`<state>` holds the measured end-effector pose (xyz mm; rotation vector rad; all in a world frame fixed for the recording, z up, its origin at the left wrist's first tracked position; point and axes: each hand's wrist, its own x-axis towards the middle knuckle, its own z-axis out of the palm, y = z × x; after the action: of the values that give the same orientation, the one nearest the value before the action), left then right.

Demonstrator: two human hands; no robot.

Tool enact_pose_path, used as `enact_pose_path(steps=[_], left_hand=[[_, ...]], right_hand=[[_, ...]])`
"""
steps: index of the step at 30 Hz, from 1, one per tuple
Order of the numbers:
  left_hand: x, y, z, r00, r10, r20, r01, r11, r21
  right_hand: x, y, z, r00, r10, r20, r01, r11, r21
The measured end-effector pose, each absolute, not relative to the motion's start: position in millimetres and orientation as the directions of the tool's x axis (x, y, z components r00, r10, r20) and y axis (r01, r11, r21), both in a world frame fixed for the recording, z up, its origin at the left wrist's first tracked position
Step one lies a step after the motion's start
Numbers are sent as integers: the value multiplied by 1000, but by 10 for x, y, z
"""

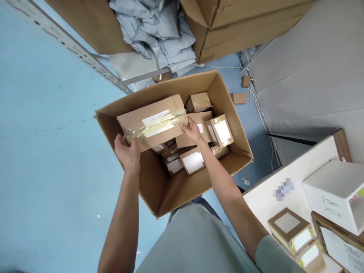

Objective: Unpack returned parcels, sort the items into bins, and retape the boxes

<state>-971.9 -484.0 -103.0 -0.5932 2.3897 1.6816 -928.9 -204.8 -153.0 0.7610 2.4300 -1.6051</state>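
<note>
The lower left corner of a parcel is clasped by the left hand, its fingers closed round the edge, while the other end is pinched by the right hand, its thumb laid on the face. The parcel is held slantwise over the left part of a carton (its white label is crossed by shiny tape). Farther right inside, smaller boxes are heaped, several marked with white labels. At far right, a white box is set on a desk.
</note>
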Motion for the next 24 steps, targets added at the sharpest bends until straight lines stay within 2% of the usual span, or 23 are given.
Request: enact_pose_path(steps=[2, 5, 9, 13, 16, 19, 24], left_hand=[[-9449, -4843, -658, -929, -256, -266, -349, 377, 858], [-9003, -4810, -65, -964, -175, -201, -260, 442, 859], [-8385, -4637, 597, -981, -14, -194, -180, 442, 879], [-7671, -4286, 999, -955, 218, -200, -98, 405, 909], [-7009, -3940, 1124, -898, 397, -189, -51, 332, 942], [-6229, -3561, 1126, -806, 545, -230, -50, 326, 944], [-4747, -3087, 937, -564, 768, -303, -59, 328, 943]], right_hand=[[-8976, -1962, -1159, -881, 368, -296, 415, 306, -857], [-8352, -1797, -562, -881, 445, -163, 341, 357, -870], [-7250, -1561, 175, -828, 559, -37, 306, 396, -866], [-5918, -1341, 679, -729, 682, 52, 333, 420, -844], [-4850, -1182, 831, -617, 783, 83, 375, 384, -844], [-3762, -995, 801, -498, 867, 36, 451, 294, -843], [-2112, -608, 604, -399, 917, -16, 505, 205, -839]])
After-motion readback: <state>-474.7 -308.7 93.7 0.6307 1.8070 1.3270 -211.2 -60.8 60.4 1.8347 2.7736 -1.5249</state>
